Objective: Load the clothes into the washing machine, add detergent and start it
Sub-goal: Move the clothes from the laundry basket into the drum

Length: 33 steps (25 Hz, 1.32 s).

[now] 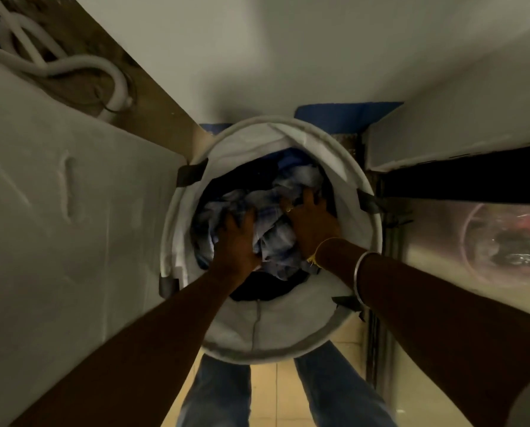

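Left hand [235, 241] and right hand [313, 224] both sink into the round white fabric laundry basket [259, 332], fingers curled, grasping the crumpled blue-and-white checked clothes [273, 238] at its middle.

Blue jeans [214, 392] cover the legs. The right wrist wears 1 silver bangle [358, 272] and 1 yellow thread [316, 254]; the right grip [311, 221] bears 1 ring [289, 208].
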### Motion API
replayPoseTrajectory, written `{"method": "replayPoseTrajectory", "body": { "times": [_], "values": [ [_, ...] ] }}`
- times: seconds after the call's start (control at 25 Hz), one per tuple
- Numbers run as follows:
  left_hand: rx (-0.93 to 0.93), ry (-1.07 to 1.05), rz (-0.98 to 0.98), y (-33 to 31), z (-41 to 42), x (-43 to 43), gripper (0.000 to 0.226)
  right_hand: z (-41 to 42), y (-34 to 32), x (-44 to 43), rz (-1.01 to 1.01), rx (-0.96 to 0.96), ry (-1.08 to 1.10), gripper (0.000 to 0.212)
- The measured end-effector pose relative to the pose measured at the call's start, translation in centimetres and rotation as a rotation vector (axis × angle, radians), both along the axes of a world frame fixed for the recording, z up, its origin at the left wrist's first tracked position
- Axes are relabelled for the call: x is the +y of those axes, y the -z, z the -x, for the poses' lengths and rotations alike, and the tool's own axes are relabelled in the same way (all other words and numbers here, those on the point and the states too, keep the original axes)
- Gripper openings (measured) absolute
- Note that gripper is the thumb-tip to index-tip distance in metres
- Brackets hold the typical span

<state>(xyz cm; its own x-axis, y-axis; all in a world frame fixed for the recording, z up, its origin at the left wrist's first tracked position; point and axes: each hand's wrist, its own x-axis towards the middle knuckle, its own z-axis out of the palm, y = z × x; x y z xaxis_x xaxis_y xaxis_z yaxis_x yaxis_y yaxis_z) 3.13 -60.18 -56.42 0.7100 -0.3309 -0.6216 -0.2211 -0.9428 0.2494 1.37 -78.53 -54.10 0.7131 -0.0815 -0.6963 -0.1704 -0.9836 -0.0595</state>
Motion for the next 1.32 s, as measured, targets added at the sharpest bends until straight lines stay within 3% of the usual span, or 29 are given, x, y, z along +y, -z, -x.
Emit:
{"method": "replayPoseTrajectory", "body": {
  "times": [0.12,0.28,0.68,0.88,1.04,1.32],
  "values": [
    [-0.020,-0.034,0.165,-1.2,-1.2,0.1,0.069,-0.6,-2.3,0.1,-0.091,-0.070,-0.009,0.040],
    [-0.045,0.015,0.307,-7.6,-2.9,0.4,0.037,-1.3,-9.0,0.7,-0.101,-0.081,0.000,0.034],
    [-0.196,0.190,0.445,-28.4,-7.3,1.7,0.028,-3.3,-30.0,2.0,-0.071,-0.209,0.114,0.044],
    [-0.371,0.203,0.511,-37.9,-8.1,3.1,0.024,-3.4,-39.2,3.7,-0.019,-0.410,0.144,0.039],
    [-0.518,0.234,0.433,-45.0,-7.1,5.0,0.035,-2.3,-45.2,5.9,0.015,-0.538,0.133,0.041],
    [-0.656,0.335,0.588,-56.3,-1.7,10.6,0.026,4.7,-56.1,11.2,0.106,-0.752,0.125,0.033]
  ]
}}
